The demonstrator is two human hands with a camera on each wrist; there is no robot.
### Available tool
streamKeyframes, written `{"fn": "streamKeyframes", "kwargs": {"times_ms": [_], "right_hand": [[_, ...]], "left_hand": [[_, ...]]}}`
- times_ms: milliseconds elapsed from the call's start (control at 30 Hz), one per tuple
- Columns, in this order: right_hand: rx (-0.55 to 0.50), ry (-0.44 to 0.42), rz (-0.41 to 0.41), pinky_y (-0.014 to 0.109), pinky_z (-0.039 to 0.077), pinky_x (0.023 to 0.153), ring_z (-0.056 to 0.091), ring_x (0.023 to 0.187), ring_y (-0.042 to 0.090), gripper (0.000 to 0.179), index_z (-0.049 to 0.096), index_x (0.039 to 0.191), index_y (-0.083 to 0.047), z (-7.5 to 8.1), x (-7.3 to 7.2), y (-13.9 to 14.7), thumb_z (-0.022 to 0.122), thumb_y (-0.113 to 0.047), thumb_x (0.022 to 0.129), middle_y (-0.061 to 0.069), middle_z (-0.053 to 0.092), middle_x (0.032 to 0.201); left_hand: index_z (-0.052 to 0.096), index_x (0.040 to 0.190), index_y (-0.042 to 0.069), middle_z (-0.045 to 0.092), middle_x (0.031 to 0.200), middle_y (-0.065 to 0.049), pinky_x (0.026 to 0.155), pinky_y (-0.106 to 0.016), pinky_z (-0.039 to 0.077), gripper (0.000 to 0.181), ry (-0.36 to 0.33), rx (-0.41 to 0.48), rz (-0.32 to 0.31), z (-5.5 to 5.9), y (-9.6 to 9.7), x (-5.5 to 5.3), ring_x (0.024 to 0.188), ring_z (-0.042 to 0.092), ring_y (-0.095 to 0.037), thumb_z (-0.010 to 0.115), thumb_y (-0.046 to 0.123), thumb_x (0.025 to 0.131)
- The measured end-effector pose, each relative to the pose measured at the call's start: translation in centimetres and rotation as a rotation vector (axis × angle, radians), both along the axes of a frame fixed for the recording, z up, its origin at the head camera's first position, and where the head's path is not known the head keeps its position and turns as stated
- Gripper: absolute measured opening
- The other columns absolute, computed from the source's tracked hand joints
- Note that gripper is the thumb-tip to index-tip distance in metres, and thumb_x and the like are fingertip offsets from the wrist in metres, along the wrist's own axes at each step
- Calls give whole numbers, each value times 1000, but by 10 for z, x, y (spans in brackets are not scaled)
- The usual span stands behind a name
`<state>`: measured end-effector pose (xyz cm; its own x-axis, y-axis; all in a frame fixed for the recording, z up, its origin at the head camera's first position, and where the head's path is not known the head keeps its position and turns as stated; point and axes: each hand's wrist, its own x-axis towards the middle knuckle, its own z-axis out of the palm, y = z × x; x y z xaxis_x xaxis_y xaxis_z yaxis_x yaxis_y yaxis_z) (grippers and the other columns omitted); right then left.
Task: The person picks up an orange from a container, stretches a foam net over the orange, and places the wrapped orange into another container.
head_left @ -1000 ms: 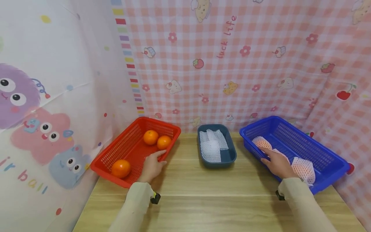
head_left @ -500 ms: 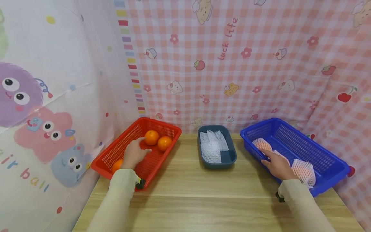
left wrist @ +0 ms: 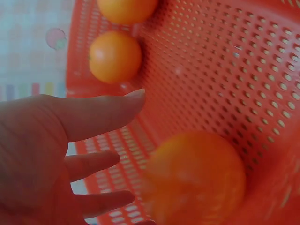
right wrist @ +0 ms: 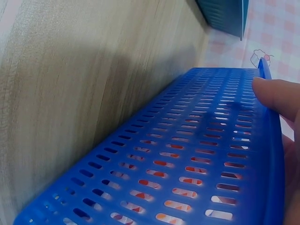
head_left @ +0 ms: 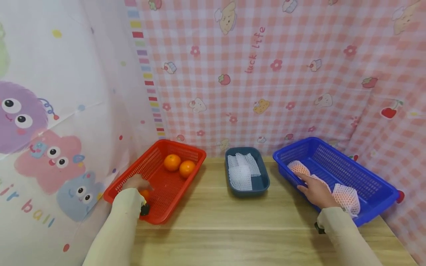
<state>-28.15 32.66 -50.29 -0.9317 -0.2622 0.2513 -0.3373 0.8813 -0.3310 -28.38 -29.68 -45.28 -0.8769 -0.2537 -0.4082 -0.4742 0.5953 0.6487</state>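
Note:
My left hand [head_left: 135, 183] reaches into the red basket [head_left: 173, 201]. In the left wrist view its thumb and fingers are spread beside a near orange [left wrist: 197, 178], with a gap between them; in the head view the hand partly hides that orange. Two more oranges, one at the back [head_left: 172, 162] and one by the right wall [head_left: 187, 169], lie in the basket. My right hand [head_left: 317, 192] holds the near rim of the blue basket [head_left: 376, 181], thumb outside and fingers inside. Fruits in foam nets, including a front one [head_left: 347, 199] and a rear one [head_left: 297, 168], lie in it.
Between the two baskets a dark teal tray [head_left: 263, 184] holds white foam nets [head_left: 241, 177]. All three containers stand on a wooden table [head_left: 213, 221]. A pink checked cloth [head_left: 213, 92] hangs behind, and a white printed cloth [head_left: 100, 111] hangs at the left.
My left hand has moved from the red basket's right rim, across the basket, and down to the near orange on the left. The right hand stays on the blue basket's rim.

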Motion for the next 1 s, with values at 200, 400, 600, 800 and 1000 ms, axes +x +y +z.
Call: {"fn": "streamKeyframes", "kwargs": {"times_ms": [200,400,600,800,1000], "right_hand": [[1,-31,-7,62,43,87,59,105,46,51,51,138,-1,1,1,-3,67,-10,91,27,59,124],[-4,-33,-12,63,43,87,59,105,47,51,51,138,-2,1,2,-2,67,-10,91,27,60,124],[-10,-27,-7,63,43,87,58,106,47,51,51,139,-2,2,1,-3,67,-10,91,27,59,124],[-9,-6,-12,63,43,86,58,105,48,51,52,138,-2,1,1,-2,68,-9,90,28,59,124],[-4,-18,-13,64,41,88,56,108,50,51,51,138,-1,0,1,-3,67,-10,90,28,58,125]], "left_hand": [[51,126,3,45,118,-20,63,-43,51,65,-98,114,114,-12,-4,12,103,44,-39,82,18,71],[48,128,-3,47,123,-22,81,-50,48,66,-59,137,75,-19,3,12,107,42,-40,81,12,73],[39,136,-11,46,130,-28,93,-55,43,81,-43,-15,-83,-22,10,3,110,45,-41,82,17,74],[41,137,-5,49,126,-25,94,-56,41,84,14,-87,-152,-11,23,-5,108,46,-41,84,28,73],[44,136,3,52,122,-20,91,-54,42,76,181,-78,-200,0,36,-9,107,48,-38,82,22,73]]}}
